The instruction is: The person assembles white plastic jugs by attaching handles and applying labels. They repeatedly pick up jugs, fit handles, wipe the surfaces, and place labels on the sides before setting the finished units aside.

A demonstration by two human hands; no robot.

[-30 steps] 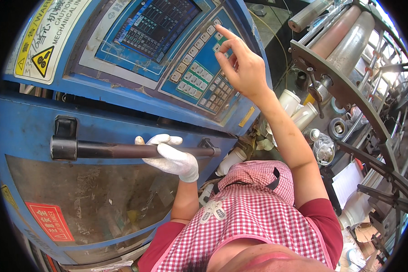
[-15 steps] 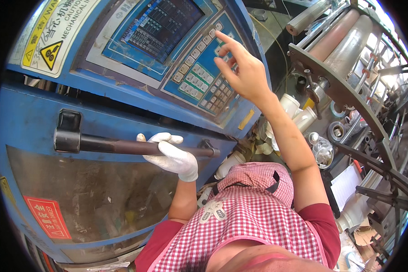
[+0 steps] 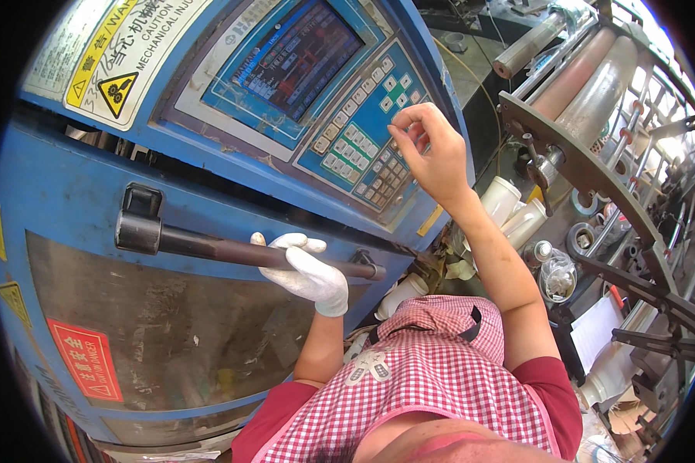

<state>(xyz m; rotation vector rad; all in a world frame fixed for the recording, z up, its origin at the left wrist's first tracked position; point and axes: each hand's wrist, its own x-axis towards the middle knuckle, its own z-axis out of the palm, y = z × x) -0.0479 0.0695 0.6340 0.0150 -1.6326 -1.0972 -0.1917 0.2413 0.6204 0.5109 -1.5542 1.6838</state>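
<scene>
A person in a red-checked apron stands against a blue machine, seen from above. The left hand, in a white glove, is wrapped around a dark bar handle that runs across the machine's door, gripping it near the bar's right end. Just below the bar lies a grimy window with a red warning label at its lower left. Above the bar sits the control panel: a screen and, to its right, a keypad. The bare right hand hovers at the keypad's right edge, fingers curled in and pinched together, holding nothing. Right of the machine, white bottles and metal rollers crowd close, leaving little open room beside the raised arm.
</scene>
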